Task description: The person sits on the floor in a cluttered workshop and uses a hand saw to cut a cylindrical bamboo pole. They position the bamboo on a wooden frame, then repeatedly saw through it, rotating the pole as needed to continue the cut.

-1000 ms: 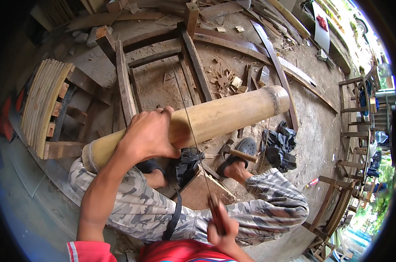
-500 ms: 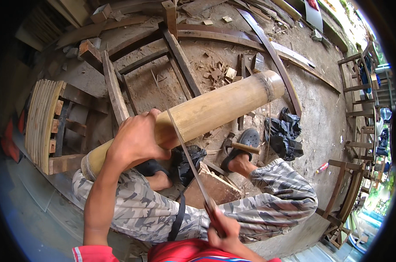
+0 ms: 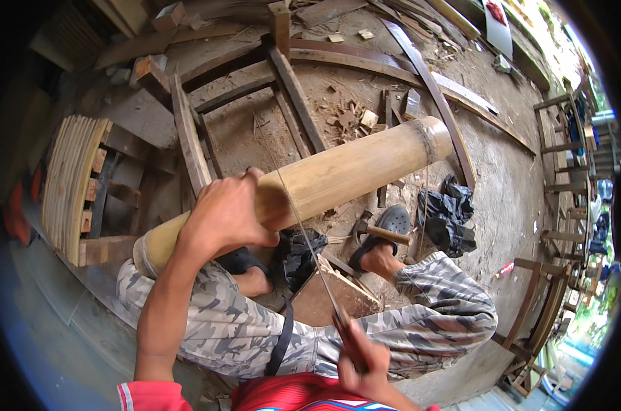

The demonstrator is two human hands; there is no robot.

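A thick bamboo pole (image 3: 355,161) lies slantwise across my left thigh and a wooden frame, its far end up to the right. My left hand (image 3: 225,212) is wrapped over it, thumb toward me and fingers over the far side. Just right of that hand, the thin blade of a handsaw (image 3: 303,236) crosses the pole, its edge against the bamboo. My right hand (image 3: 365,359) grips the saw's wooden handle close to my body, slightly blurred. Whether the blade has cut into the bamboo is too fine to make out.
A wooden frame (image 3: 296,99) stands beyond the pole, and a slatted wooden piece (image 3: 70,188) is at left. A hammer (image 3: 386,234) rests by my right foot, near black plastic (image 3: 447,216). Wood chips litter the floor. Chair frames (image 3: 564,140) line the right side.
The saw handle and my right hand have shifted slightly right. The whole scene has moved a little in view; my left hand keeps its hold on the bamboo.
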